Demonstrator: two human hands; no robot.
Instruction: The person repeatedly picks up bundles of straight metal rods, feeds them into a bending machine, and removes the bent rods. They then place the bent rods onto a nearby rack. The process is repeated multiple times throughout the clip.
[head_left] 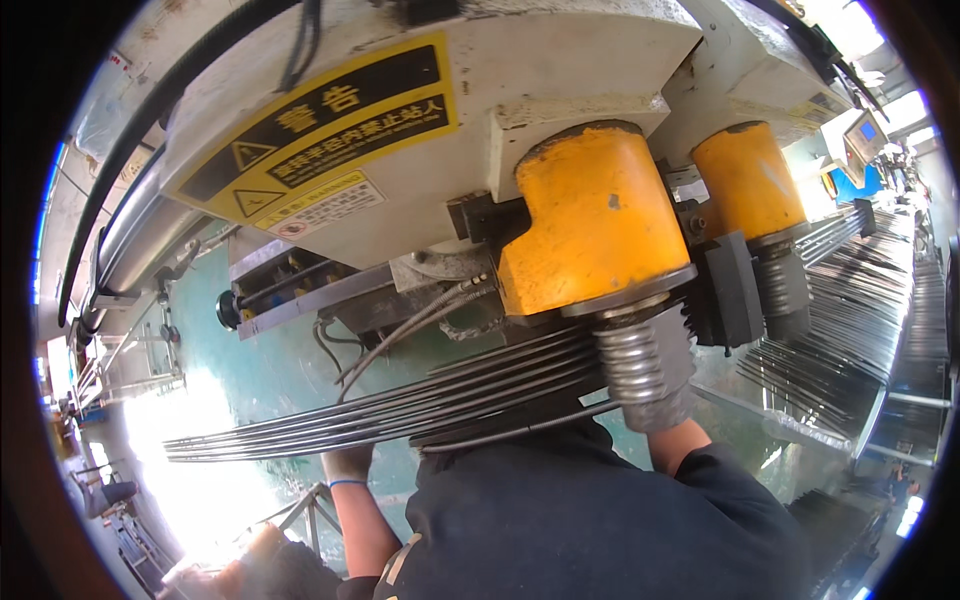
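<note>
A bundle of long, thin metal rods (400, 409) runs from the left into the machine in front of me. One rod (530, 430) lies lower than the others, close against my dark shirt. My left hand (347, 463), in a greyish glove, is just under the bundle; its fingers are hidden, so its grip does not show. The rods' right ends reach a ribbed metal die (640, 372) below an orange machine head (600, 225). My right forearm (677, 441) goes up behind this die, which hides the hand.
A second orange head (750, 185) with its own ribbed die stands to the right. Many rods (830, 340) lie on a rack beyond it. A pale machine body (420, 190) with yellow-black warning labels overhangs the work. Hoses (400, 325) hang below it.
</note>
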